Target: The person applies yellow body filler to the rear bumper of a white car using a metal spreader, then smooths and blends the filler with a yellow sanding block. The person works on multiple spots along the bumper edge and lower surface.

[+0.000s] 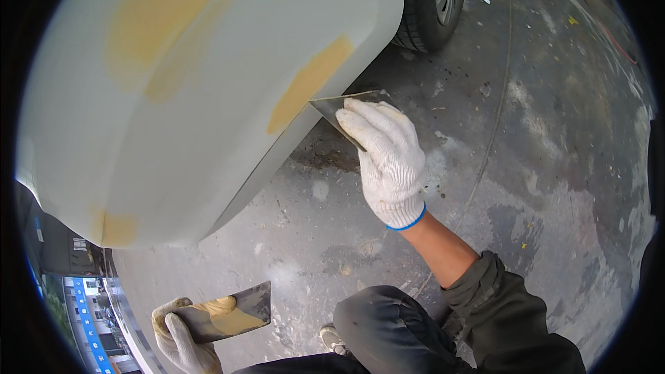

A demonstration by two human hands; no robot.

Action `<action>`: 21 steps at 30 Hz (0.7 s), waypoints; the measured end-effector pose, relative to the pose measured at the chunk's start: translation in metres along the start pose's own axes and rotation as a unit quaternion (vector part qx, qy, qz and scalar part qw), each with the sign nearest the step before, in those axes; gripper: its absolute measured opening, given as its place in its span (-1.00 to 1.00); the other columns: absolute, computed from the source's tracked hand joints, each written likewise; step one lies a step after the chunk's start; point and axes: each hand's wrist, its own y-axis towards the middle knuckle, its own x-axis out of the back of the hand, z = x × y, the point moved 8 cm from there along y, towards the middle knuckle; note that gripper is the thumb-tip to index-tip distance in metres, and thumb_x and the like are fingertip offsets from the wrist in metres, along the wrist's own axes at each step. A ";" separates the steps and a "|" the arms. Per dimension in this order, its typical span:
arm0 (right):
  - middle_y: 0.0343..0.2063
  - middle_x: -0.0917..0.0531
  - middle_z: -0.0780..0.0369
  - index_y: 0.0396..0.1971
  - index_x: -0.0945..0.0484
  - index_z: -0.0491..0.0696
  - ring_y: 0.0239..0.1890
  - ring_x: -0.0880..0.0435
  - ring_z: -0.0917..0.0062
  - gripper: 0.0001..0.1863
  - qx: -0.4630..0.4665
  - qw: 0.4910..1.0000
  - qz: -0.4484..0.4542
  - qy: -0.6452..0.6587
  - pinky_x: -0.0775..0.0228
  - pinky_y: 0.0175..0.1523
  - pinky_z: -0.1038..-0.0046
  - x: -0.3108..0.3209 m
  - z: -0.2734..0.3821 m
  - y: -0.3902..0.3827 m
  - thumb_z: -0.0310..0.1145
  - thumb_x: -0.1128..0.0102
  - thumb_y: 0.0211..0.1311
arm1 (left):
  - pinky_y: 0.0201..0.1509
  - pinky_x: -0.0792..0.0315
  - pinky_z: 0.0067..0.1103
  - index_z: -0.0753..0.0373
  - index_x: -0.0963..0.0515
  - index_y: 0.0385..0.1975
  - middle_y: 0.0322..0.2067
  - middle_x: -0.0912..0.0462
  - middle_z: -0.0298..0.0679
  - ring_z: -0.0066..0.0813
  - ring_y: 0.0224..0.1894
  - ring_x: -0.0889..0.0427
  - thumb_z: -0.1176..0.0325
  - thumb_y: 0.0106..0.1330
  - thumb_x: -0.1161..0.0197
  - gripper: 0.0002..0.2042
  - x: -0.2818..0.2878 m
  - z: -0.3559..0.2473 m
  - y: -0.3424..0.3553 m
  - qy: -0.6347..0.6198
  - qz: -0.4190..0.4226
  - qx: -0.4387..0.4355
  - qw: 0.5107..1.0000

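Observation:
My right hand [388,145], in a white knit glove with a blue cuff edge, grips a thin dark putty spreader [332,107]. One corner of the spreader meets the lower edge of a pale grey car panel [208,118], beside a yellow putty patch [309,84]. Low on the left, my gloved left hand [181,343] is closed around one end of a dark flat putty board [253,298]. A mound of yellow putty [223,305] lies on that board, with more smeared below it. The right fingertips are partly behind the spreader.
A larger yellow putty area [159,14] covers the upper panel, and a small one [118,228] marks its lower left corner. The car's wheel [436,0] stands at the top. Below is a stained concrete floor [485,215]. My bent knee [388,325] shows at the bottom.

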 end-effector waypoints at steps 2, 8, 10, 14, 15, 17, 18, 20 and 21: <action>-0.09 -0.77 0.15 -0.10 -0.76 0.02 -0.03 -0.73 0.22 -0.67 0.100 0.995 0.019 -0.012 -0.55 0.17 0.19 0.003 -0.020 0.009 -0.55 -0.34 0.11 | 0.02 -0.51 -0.53 0.39 -0.54 -0.01 -0.15 -0.64 -0.17 -0.47 -0.14 -0.59 0.21 0.64 -0.09 -0.69 0.002 -0.001 0.000 0.006 -0.007 -0.005 1.000; 0.02 -0.75 0.05 0.01 -0.70 -0.19 0.07 -0.75 0.24 -0.65 -0.140 0.927 0.165 0.307 -0.59 0.22 0.25 0.018 0.015 -0.003 -0.71 -0.24 0.23 | 0.06 -0.53 -0.51 0.44 -0.54 -0.10 -0.17 -0.70 -0.03 -0.43 -0.14 -0.66 0.34 0.56 -0.08 -0.76 -0.013 0.006 -0.003 0.067 0.010 0.002 0.998; 0.00 -0.76 -0.03 0.00 -0.68 -0.29 0.08 -0.76 0.26 -0.76 -0.391 0.724 0.264 0.504 -0.61 0.20 0.28 0.002 0.050 -0.029 -0.62 -0.23 0.38 | 0.03 -0.59 -0.48 0.47 -0.56 -0.08 -0.17 -0.76 0.00 -0.40 -0.17 -0.72 0.41 0.55 -0.06 -0.78 -0.036 0.003 -0.002 0.065 0.061 0.017 0.996; 0.00 -0.78 0.05 -0.01 -0.73 -0.21 0.06 -0.77 0.29 -0.75 -0.285 0.696 0.406 0.519 -0.61 0.20 0.33 -0.011 0.089 -0.051 -0.53 -0.31 0.36 | 0.03 -0.55 -0.51 0.41 -0.56 -0.10 -0.16 -0.74 -0.07 -0.47 -0.16 -0.66 0.33 0.59 -0.12 -0.77 -0.066 -0.016 0.009 0.037 0.093 0.018 0.995; 0.00 -0.78 0.06 0.00 -0.74 -0.18 0.05 -0.78 0.30 -0.75 -0.252 0.716 0.416 0.501 -0.61 0.19 0.35 -0.013 0.088 -0.056 -0.51 -0.33 0.35 | 0.01 -0.57 -0.52 0.43 -0.57 -0.08 -0.16 -0.76 -0.06 -0.47 -0.17 -0.69 0.36 0.59 -0.11 -0.78 -0.061 -0.018 0.010 0.023 0.070 0.011 0.997; -0.03 -0.79 0.13 -0.01 -0.77 -0.08 -0.01 -0.79 0.32 -0.75 -0.164 0.792 0.418 0.414 -0.62 0.14 0.40 -0.009 0.083 -0.045 -0.50 -0.35 0.33 | -0.02 -0.62 -0.53 0.48 -0.57 -0.04 -0.17 -0.79 -0.04 -0.45 -0.18 -0.74 0.42 0.58 -0.09 -0.78 -0.053 -0.021 0.013 -0.009 0.031 -0.006 0.999; -0.09 -0.79 0.14 0.00 -0.72 -0.19 -0.05 -0.78 0.42 -0.76 -0.103 0.859 0.405 0.297 -0.62 0.09 0.45 -0.002 0.075 -0.033 -0.49 -0.28 0.39 | -0.01 -0.60 -0.53 0.45 -0.57 -0.06 -0.17 -0.77 -0.06 -0.46 -0.18 -0.72 0.37 0.59 -0.10 -0.77 -0.053 -0.021 0.012 0.003 0.015 -0.001 1.000; -0.10 -0.76 0.17 0.03 -0.67 -0.25 -0.15 -0.74 0.58 -0.76 -0.389 0.787 0.334 0.342 -0.60 0.01 0.55 0.008 0.036 -0.042 -0.52 -0.22 0.45 | 0.01 -0.56 -0.53 0.40 -0.57 -0.10 -0.17 -0.74 -0.10 -0.47 -0.17 -0.67 0.27 0.61 -0.10 -0.73 -0.054 -0.022 0.010 0.024 -0.012 0.008 1.000; -0.25 -0.76 0.25 0.01 -0.66 -0.28 -0.21 -0.68 0.70 -0.76 -0.431 0.773 0.284 0.369 -0.57 -0.06 0.58 0.016 0.035 -0.038 -0.49 -0.22 0.46 | 0.07 -0.54 -0.50 0.40 -0.55 -0.07 -0.14 -0.73 -0.09 -0.45 -0.12 -0.66 0.23 0.62 -0.10 -0.71 -0.059 -0.023 0.010 0.030 0.001 0.009 1.000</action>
